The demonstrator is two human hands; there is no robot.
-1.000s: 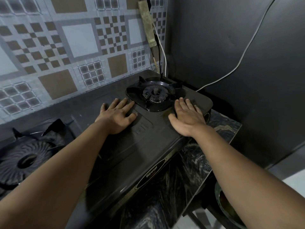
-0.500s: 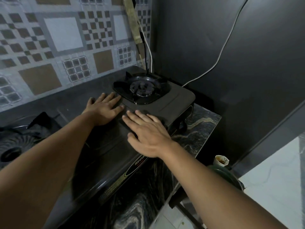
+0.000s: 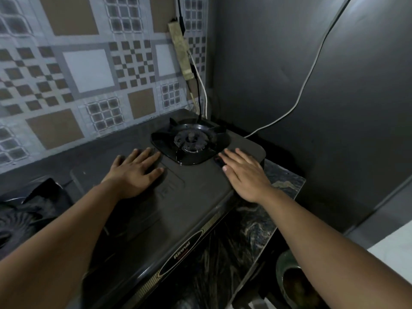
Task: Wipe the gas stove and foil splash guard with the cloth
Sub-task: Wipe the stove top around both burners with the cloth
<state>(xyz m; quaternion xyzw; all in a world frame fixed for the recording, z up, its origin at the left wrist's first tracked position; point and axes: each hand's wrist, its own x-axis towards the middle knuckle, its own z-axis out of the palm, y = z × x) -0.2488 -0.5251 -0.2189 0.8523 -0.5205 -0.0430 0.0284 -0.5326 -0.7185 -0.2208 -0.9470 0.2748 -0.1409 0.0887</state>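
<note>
Two hands: both lie flat on the stove (image 3: 196, 197), holding nothing.
Left hand (image 3: 133, 175): fingers straight, palm down beside the burner (image 3: 190, 140).
Right hand (image 3: 245, 175): fingers spread and straight, resting near the stove's right edge.
Cloth: not in view, so wiping has not begun, I judge.
Next move: fetch the cloth, then start on the stove top.
Splash guard (image 3: 78, 81): patterned sheet standing behind the stove, untouched.
Bench (image 3: 283, 186): dark marbled stone under the stove.
Room: dim corner, grey wall (image 3: 312, 74) on the right, white cable (image 3: 307, 85) running down it.
</note>
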